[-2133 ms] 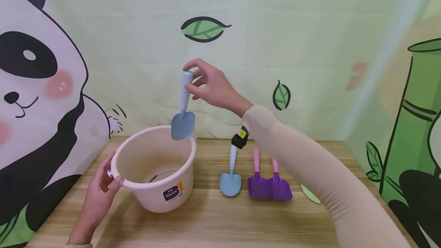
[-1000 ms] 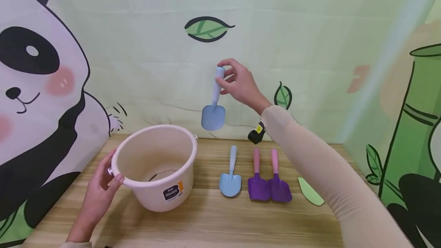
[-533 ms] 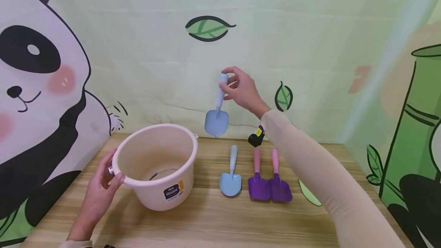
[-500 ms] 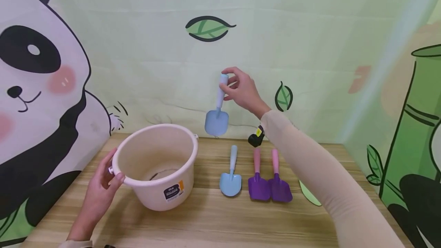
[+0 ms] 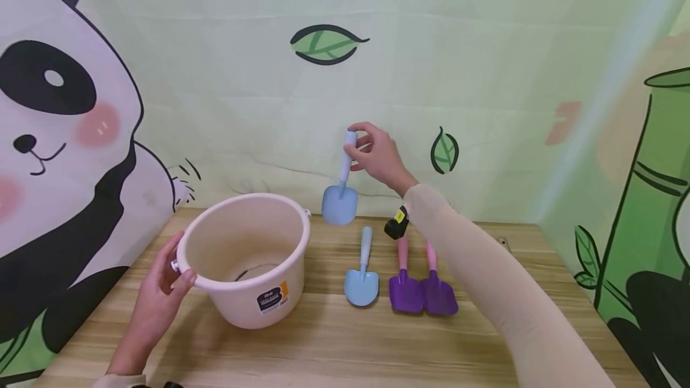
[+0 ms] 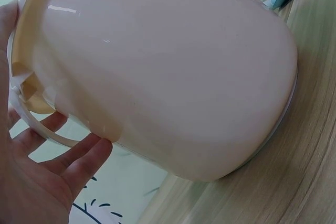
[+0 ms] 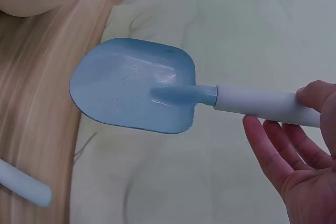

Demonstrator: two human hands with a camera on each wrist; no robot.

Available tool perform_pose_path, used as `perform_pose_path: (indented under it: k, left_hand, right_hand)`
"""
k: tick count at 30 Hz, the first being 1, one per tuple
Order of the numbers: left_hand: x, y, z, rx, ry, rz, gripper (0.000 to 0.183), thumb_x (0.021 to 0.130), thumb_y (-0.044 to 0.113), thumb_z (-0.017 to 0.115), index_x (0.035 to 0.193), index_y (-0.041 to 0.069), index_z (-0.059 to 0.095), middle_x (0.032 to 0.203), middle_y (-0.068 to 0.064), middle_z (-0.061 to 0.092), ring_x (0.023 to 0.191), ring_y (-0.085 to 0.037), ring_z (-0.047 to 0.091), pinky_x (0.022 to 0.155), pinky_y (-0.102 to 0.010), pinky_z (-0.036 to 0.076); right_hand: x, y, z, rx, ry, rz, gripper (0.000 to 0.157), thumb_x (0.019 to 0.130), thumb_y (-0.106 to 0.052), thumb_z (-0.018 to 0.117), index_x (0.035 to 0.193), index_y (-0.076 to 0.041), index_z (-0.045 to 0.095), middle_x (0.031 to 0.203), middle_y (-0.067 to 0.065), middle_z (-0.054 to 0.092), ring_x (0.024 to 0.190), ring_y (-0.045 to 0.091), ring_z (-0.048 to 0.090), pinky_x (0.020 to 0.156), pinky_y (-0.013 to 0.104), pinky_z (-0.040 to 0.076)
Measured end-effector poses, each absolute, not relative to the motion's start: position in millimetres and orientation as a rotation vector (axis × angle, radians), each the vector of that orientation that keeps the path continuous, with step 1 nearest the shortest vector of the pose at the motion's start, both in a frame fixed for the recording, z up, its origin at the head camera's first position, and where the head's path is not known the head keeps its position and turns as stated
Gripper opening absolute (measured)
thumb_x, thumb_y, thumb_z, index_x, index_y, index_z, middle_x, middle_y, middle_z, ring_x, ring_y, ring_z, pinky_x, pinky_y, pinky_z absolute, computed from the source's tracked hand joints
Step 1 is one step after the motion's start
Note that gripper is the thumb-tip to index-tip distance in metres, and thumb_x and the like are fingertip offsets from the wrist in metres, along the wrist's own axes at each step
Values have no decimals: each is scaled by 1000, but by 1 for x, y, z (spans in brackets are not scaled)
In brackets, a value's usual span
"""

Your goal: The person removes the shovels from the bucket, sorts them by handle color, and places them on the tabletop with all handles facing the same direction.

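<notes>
My right hand (image 5: pixel 380 154) pinches the pale handle of a small blue hand trowel (image 5: pixel 339 205), which hangs blade down near the back wall, right of the bucket. In the right wrist view the trowel's blade (image 7: pixel 131 85) points away from the fingers. My left hand (image 5: pixel 159 298) grips the rim of a pale pink bucket (image 5: pixel 269 292) at its left side, thumb over the edge. The left wrist view shows fingertips (image 6: pixel 102 148) against the bucket's outer wall, by its carrying handle (image 6: pixel 44 129). The bucket stands upright on the table.
A second blue trowel (image 5: pixel 361 287) lies right of the bucket. Beside it are two purple trowels (image 5: pixel 405 293) with pink handles, their upper ends partly behind my right arm. Behind the wooden table (image 5: pixel 323 352) hangs a printed cloth (image 5: pixel 242 76) with a panda and leaves.
My right hand has carried the trowel from over the bucket's rim to the right, then lowered it. My sleeve now covers the green piece. The left hand stays at the rim.
</notes>
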State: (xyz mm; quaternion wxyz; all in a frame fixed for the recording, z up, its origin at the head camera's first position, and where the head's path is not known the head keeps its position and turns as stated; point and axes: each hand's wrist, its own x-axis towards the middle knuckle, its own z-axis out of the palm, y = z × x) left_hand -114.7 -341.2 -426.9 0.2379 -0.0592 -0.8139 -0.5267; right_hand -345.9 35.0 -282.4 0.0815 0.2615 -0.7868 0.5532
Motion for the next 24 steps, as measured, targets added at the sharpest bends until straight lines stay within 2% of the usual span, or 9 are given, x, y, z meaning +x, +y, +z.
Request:
perform_pose_path:
  k: [11,17,24]
  left_hand:
    - [-116,-343,-429,-199,-2189,-1485,70,100,-2,59,162,15,31,146,6,46,115,2,57,86,-12,51]
    - [-116,-344,-431,-218,-2171,-1502,71,99,-4,59,162,14,31,144,9,46,115,3,57,86,-11,51]
    - [-116,-343,-429,-217,-2176,-1497,71,99,-4,59,162,14,31,144,7,46,116,2,57,87,-11,51]
  right_hand:
    - [-350,28,-331,710,-2388,1798,44,98,-12,71,139,-8,57,105,19,65,91,36,70,67,37,63]
    - [-350,21,-354,682,-2402,1868,45,97,-11,72,139,-5,57,103,21,65,90,42,70,66,39,63]
    - [-348,14,-374,630,-2437,1890,43,97,-9,71,137,-3,58,102,22,66,83,36,73,66,41,63]
